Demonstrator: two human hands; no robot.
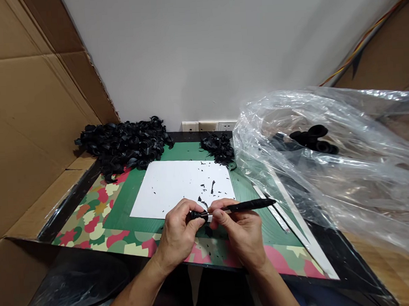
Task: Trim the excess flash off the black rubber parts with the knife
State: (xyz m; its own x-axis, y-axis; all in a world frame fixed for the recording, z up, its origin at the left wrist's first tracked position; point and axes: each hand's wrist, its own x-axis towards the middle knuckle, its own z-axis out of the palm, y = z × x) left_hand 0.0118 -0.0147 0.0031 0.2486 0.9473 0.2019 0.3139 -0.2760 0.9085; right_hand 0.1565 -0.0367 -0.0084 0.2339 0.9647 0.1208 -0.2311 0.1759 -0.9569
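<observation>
Black part sits pinched in the left hand at six o'clock on the green mat. The right hand grips a black knife whose tip meets the part. Beyond, at twelve o'clock, lies a white sheet. A heap of black trimmings lies at ten, a plastic bag at two.

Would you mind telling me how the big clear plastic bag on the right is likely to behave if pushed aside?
The clear plastic bag looks thin and crumpled, so it would probably buckle and crinkle rather than slide as one. Few black parts show inside, so it is likely light, though they may shift.
</observation>
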